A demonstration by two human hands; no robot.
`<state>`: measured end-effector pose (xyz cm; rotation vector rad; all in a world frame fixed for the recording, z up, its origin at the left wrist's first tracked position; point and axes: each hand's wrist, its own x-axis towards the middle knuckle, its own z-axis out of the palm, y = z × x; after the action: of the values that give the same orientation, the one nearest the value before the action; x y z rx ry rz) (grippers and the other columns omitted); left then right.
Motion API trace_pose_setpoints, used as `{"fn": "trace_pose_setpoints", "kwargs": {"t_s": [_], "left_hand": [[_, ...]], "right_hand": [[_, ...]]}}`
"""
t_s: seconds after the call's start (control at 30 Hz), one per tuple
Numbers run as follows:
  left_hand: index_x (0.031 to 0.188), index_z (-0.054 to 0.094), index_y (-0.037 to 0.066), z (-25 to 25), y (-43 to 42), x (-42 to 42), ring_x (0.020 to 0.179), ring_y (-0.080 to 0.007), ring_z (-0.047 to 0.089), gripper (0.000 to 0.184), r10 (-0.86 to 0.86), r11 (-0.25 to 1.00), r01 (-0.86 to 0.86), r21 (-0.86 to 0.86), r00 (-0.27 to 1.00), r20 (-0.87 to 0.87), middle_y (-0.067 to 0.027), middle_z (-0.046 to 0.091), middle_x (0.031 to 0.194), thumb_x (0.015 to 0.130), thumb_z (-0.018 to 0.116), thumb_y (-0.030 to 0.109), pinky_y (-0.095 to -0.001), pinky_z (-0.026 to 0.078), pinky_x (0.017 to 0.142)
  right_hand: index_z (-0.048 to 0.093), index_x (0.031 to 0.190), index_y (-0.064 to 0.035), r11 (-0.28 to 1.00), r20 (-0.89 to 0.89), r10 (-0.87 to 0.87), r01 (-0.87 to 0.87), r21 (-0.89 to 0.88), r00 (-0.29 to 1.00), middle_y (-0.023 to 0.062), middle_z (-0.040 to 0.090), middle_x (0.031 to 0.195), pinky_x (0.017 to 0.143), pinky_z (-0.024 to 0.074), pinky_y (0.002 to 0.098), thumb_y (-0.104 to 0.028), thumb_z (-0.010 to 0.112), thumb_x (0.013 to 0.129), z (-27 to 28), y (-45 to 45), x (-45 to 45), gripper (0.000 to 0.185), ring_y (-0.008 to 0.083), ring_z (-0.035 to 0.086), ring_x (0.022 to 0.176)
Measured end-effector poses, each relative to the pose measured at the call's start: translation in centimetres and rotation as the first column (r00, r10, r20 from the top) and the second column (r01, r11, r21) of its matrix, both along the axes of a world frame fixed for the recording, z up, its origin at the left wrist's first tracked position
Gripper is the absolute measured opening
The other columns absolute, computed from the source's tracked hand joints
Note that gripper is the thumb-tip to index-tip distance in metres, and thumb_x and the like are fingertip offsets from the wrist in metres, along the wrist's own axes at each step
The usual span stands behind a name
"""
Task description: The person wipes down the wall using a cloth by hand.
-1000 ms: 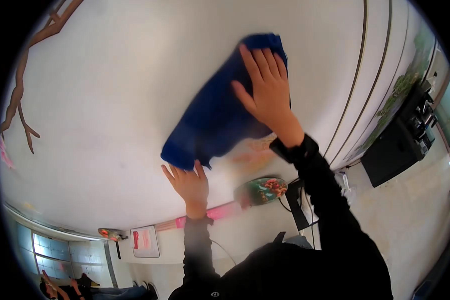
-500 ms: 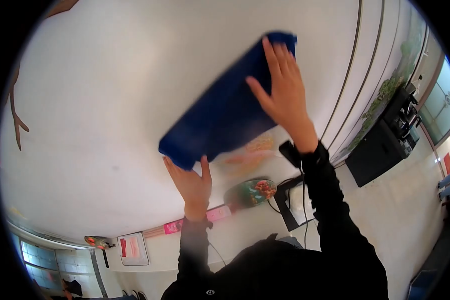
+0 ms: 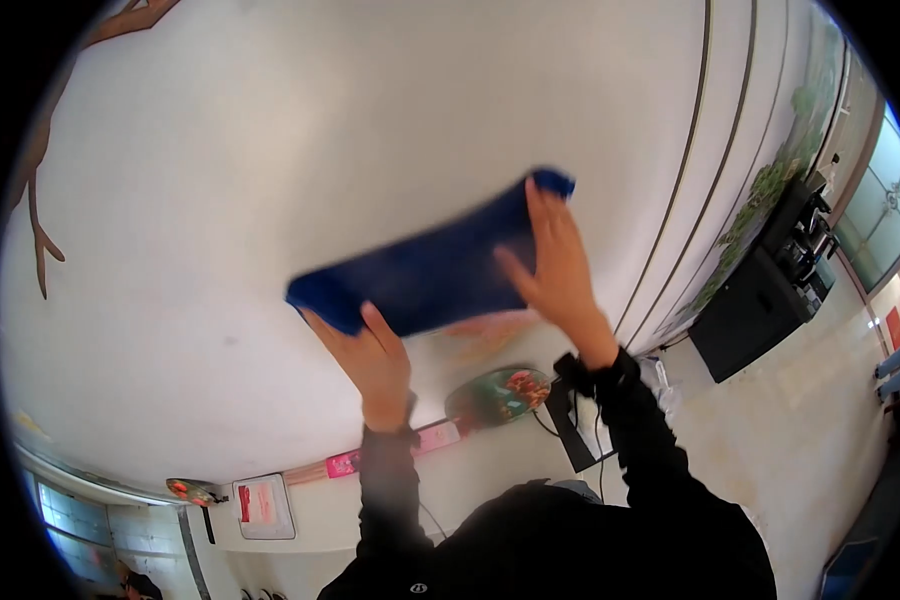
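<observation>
A dark blue cloth (image 3: 430, 270), folded into a long strip, lies slantwise across the broad white surface in front of me. My left hand (image 3: 365, 365) grips its lower left end, thumb over the cloth and the other fingertips at the edge, partly hidden. At the opposite end, my right hand (image 3: 562, 275) has its fingers stretched along the cloth's right edge and its thumb apart on the front. A corner of cloth shows past the right fingertips. Whether the middle of the cloth touches the white surface, I cannot tell.
Below the hands is a ledge with a green oval flowered item (image 3: 500, 395), a pink box (image 3: 438, 436) and a white tray (image 3: 282, 505). A cable hangs near my right sleeve. Brown branch shapes (image 3: 40, 240) edge the left; a black cabinet (image 3: 750, 315) stands right.
The blue cloth has come downward and slightly left with both hands, its right end dropping most. It now lies at a flatter slant.
</observation>
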<state>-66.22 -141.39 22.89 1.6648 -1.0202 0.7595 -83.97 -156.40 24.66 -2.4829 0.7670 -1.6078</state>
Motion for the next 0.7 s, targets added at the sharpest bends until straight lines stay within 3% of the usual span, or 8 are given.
{"fn": "trace_pose_setpoints", "kwargs": {"t_s": [0.07,0.13,0.23,0.3,0.5,0.57,0.63,0.7], "left_hand": [[0.136,0.024,-0.016,4.1,-0.5,0.8,0.134,-0.0454,0.023,0.061,0.079,0.997,-0.075,-0.032,0.988,0.133,-0.0339,0.02,0.145,0.099,0.038,0.031,-0.0433,0.017,0.111],[0.137,0.025,-0.012,7.4,-1.3,1.2,0.131,-0.0453,0.028,0.061,0.04,0.995,-0.029,-0.1,0.993,0.115,-0.0319,0.023,0.144,0.099,0.039,0.033,-0.0431,0.019,0.111],[0.137,0.024,-0.013,8.2,-2.1,1.4,0.133,-0.0452,0.025,0.062,0.057,0.985,-0.038,-0.169,0.992,0.108,-0.0326,0.021,0.145,0.098,0.041,0.032,-0.0441,0.018,0.111],[0.137,0.022,-0.014,6.3,-2.1,1.0,0.134,-0.0458,0.023,0.063,0.137,0.981,-0.129,-0.143,0.989,0.05,-0.0335,0.02,0.145,0.097,0.042,0.03,-0.0449,0.018,0.112],[0.137,0.025,-0.013,-6.6,2.3,-0.6,0.132,-0.0468,0.027,0.06,0.215,0.955,-0.18,0.236,0.967,-0.134,-0.0346,0.025,0.142,0.095,0.046,0.023,-0.0442,0.022,0.11],[0.136,0.026,-0.014,-10.4,3.8,-0.9,0.132,-0.0465,0.027,0.059,0.22,0.945,-0.153,0.288,0.951,-0.217,-0.0349,0.026,0.141,0.095,0.046,0.024,-0.0445,0.023,0.11],[0.136,0.028,-0.014,-11.2,4.5,-1.3,0.132,-0.0463,0.027,0.059,0.233,0.932,-0.119,0.342,0.92,-0.315,-0.0351,0.026,0.141,0.095,0.046,0.024,-0.0447,0.023,0.11],[0.134,0.029,-0.015,-10.7,4.4,-1.2,0.131,-0.0473,0.027,0.058,0.212,0.931,-0.132,0.341,0.955,-0.208,-0.0359,0.027,0.14,0.095,0.046,0.024,-0.0468,0.023,0.109]], "right_hand": [[0.034,0.139,-0.0007,0.993,0.099,0.0,0.012,-0.119,0.995,0.027,0.048,0.128,0.105,0.0315,0.0458,-0.038,0.061,0.085,4.9,-1.4,0.4,0.071,0.042,0.043,0.121],[0.035,0.139,-0.0029,0.966,0.143,-0.03,0.066,-0.251,0.989,0.0253,0.046,0.131,0.105,0.0322,0.0445,-0.04,0.062,0.085,8.7,-2.4,0.9,0.071,0.0414,0.043,0.122],[0.035,0.139,-0.0024,0.957,0.189,-0.05,0.102,-0.273,0.981,0.0239,0.046,0.131,0.105,0.0321,0.045,-0.04,0.062,0.084,9.6,-2.3,1.7,0.071,0.0411,0.043,0.121],[0.034,0.14,-0.0025,0.959,0.167,-0.049,0.093,-0.267,0.985,0.0242,0.046,0.13,0.105,0.0316,0.0459,-0.038,0.061,0.084,7.2,-2.4,1.8,0.072,0.0408,0.043,0.12],[0.032,0.139,0.0023,0.994,-0.082,-0.024,0.032,0.105,0.996,0.0252,0.048,0.122,0.105,0.0314,0.0467,-0.028,0.064,0.082,-6.1,1.7,-0.3,0.072,0.0416,0.046,0.114],[0.029,0.141,0.0021,0.975,-0.13,0.0,0.029,0.22,0.991,0.0275,0.044,0.129,0.105,0.03,0.0473,-0.028,0.062,0.086,-10.7,2.8,-0.6,0.071,0.0468,0.041,0.119],[0.025,0.143,0.0011,0.966,-0.124,0.045,-0.011,0.259,0.991,0.0277,0.04,0.134,0.106,0.0288,0.0471,-0.029,0.06,0.087,-12.7,3.3,-0.3,0.072,0.047,0.037,0.123],[0.024,0.144,-0.0011,0.929,-0.035,0.085,-0.066,0.365,0.996,0.0278,0.033,0.141,0.107,0.0258,0.0467,-0.029,0.054,0.092,-13.6,3.7,0.2,0.067,0.0463,0.03,0.13]]}}
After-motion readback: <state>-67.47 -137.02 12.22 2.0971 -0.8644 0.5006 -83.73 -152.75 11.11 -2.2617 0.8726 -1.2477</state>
